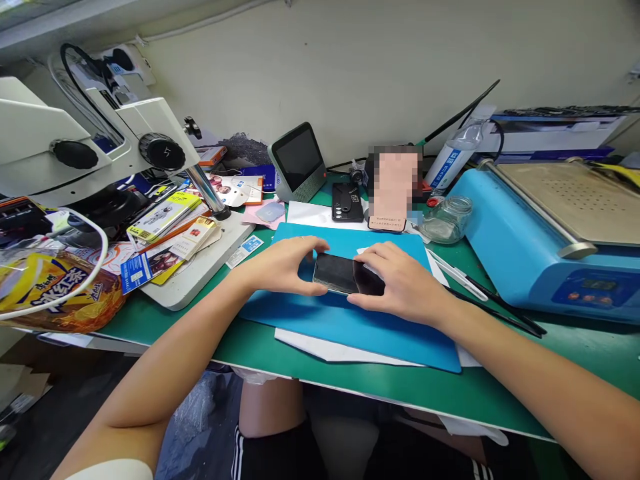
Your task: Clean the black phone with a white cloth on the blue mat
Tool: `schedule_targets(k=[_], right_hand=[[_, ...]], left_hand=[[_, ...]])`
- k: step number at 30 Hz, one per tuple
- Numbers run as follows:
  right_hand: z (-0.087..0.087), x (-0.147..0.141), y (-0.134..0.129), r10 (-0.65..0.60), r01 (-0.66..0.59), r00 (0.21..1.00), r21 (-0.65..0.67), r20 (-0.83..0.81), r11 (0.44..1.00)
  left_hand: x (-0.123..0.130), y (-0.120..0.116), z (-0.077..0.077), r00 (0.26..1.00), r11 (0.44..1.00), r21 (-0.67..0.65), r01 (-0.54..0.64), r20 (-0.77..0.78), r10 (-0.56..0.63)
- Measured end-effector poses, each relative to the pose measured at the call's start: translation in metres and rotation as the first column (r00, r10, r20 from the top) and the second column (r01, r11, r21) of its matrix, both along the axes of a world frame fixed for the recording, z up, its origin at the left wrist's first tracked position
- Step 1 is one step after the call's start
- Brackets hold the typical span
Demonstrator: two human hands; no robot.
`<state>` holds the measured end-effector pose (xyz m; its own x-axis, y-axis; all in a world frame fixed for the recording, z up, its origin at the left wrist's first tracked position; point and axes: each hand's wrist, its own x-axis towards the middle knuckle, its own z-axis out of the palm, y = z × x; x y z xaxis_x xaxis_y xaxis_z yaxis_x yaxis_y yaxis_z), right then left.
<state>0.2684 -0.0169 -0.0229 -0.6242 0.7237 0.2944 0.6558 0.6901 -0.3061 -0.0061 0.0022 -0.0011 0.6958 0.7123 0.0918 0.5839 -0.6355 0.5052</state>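
A dark smartphone (336, 271) lies sideways, low over the blue mat (310, 320), its glossy black face up. At its left end, my left hand (285, 267) has the thumb on the near corner and the fingertips at the far corner. My right hand (395, 280) wraps the right end, thumb along the near edge and fingers over the far side, hiding part of it. Whether the phone touches the mat I cannot tell. Behind the mat are a black phone (347, 203) with its camera side up and an upright phone (387, 223) with a blurred screen.
A microscope (160, 133) and a tea bottle (60, 293) stand left. At right is a blue heating machine (545, 253), with tweezers (463, 278) beside it. A glass jar (447, 220), a water bottle (460, 157) and a smart display (299, 162) stand at the back.
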Motion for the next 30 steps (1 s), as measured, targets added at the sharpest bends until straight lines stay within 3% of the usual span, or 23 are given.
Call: schedule_targets(k=[3,6,10,17,20,26,30], right_hand=[[0.002,0.004,0.001,-0.030,0.030,0.995,-0.003,-0.097,1.000],[0.006,0.006,0.000,-0.051,0.052,0.983,-0.002,-0.175,0.999],[0.009,0.003,-0.004,-0.030,0.029,0.976,-0.008,-0.217,1.000],[0.006,0.000,-0.008,0.029,-0.032,0.975,-0.008,-0.220,0.999],[0.008,-0.002,-0.013,0.110,-0.104,0.964,0.037,-0.241,0.994],[0.012,-0.008,-0.023,0.222,-0.192,0.937,0.134,-0.269,0.972],[0.013,-0.008,-0.025,0.254,-0.214,0.932,0.173,-0.259,0.962]], left_hand=[[0.002,0.001,-0.007,0.977,0.999,-0.052,-0.016,0.214,0.026],[0.005,0.004,-0.015,0.904,0.999,-0.036,0.020,0.428,-0.003],[0.007,0.006,-0.020,0.811,0.998,0.017,0.060,0.582,-0.059],[0.014,0.002,-0.021,0.754,0.985,0.171,0.030,0.643,-0.134],[0.020,-0.002,-0.019,0.738,0.964,0.265,0.019,0.647,-0.193],[0.031,-0.012,-0.014,0.727,0.868,0.496,0.007,0.594,-0.345],[0.035,-0.015,-0.013,0.739,0.829,0.559,0.012,0.554,-0.384]])
